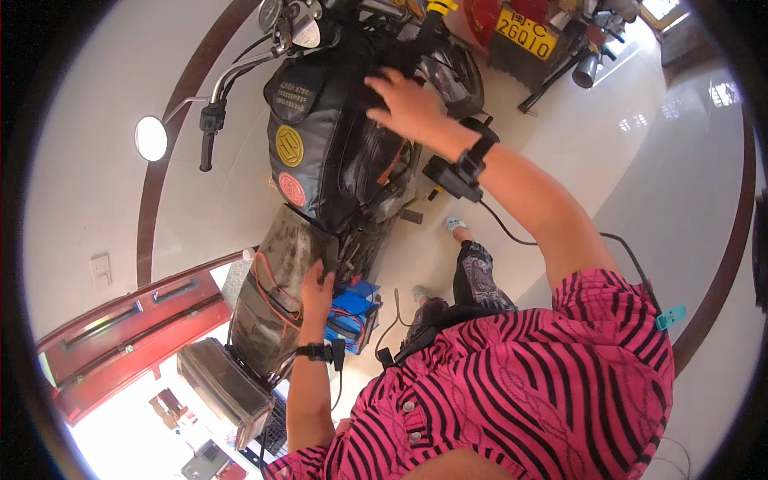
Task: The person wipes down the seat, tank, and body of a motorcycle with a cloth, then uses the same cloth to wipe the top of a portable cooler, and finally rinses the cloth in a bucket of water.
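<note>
Beside me stands a motorcycle with a black padded tank cover (328, 136) bearing a yellow and a red round badge. My right hand (408, 108) is over the cover's front side, fingers spread and holding nothing. Whether its fingertips touch the cover I cannot tell. My left hand (318, 290) is at the near edge of the worn grey-brown seat (268, 288), fingers apart and slightly bent, with nothing visible in them. An orange cord (272, 280) lies across the seat beside that hand. Both wrists wear black strapped devices with cables.
The handlebar grip (206, 150) and a round mirror (150, 138) stick out at the left. Behind the seat sits a brown box (228, 388). A blue bag (352, 308) hangs low beside the seat. Another vehicle with a yellow plate (526, 34) stands at the far right.
</note>
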`<state>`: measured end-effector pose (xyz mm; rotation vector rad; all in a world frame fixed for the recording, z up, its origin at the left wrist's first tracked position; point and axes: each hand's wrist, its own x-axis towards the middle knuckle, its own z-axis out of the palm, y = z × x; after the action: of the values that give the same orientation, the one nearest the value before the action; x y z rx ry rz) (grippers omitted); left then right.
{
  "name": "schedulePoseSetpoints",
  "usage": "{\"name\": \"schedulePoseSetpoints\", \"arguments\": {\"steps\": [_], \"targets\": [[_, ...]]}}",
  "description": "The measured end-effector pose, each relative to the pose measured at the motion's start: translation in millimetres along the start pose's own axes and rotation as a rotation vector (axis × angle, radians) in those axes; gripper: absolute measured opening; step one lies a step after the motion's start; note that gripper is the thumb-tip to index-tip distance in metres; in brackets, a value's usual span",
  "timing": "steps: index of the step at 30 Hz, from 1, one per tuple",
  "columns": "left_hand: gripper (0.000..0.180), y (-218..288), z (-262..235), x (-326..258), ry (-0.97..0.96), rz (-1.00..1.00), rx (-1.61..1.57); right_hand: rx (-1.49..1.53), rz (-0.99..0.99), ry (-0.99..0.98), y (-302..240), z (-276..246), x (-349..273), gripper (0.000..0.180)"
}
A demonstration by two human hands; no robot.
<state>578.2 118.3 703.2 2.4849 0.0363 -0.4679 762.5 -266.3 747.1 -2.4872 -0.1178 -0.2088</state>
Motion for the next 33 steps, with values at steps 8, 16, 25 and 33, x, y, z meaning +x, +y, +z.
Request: {"name": "schedulePoseSetpoints", "arguments": {"steps": [8,16,25,33], "targets": [[0.015,-174.5,81.8,-194.9,-0.270,0.037,0.658,-0.073,-0.466,-0.188,14.6,-11.4,-21.9,0.066],[0.026,-205.7,166.9,-312.8,-0.068,-0.120,0.235,0.145,-0.304,-0.176,10.3,-56.5,15.9,0.046],[0.041,-116.8,128.6,-218.2,0.187,-0.676,-0.623,0.242,0.357,-0.324,-32.5,5.3,81.8,0.088],[0.045,-127.5,135.3,-238.6,0.119,-0.639,-0.479,0.379,-0.166,-0.471,2.1,-35.8,-13.7,0.062]]}}
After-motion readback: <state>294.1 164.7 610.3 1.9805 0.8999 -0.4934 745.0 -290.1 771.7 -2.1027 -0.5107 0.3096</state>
